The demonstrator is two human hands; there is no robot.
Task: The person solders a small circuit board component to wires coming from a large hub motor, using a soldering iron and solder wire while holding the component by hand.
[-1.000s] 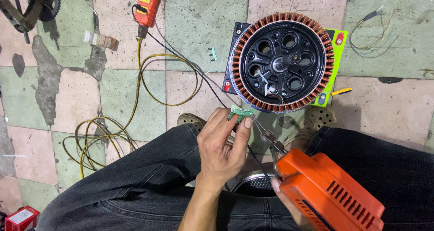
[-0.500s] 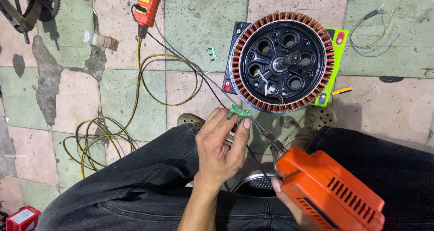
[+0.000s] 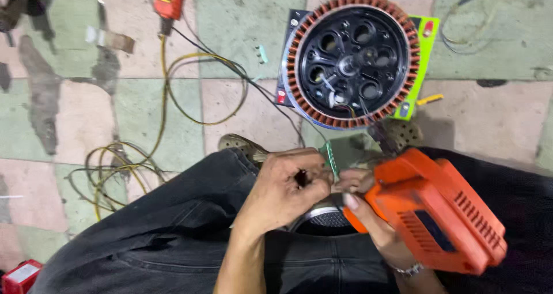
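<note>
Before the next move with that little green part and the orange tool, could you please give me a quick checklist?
1. Left hand pinches the small green part: ok.
2. Right hand grips the orange power tool: ok.
3. Tool tip visible: cannot tell, hidden behind the hands.
4. Motor stator lies flat on the floor, apart from the hands: ok.
5. Yellow cable clear of the feet: not ok, loose loops lie beside the shoe.
</note>
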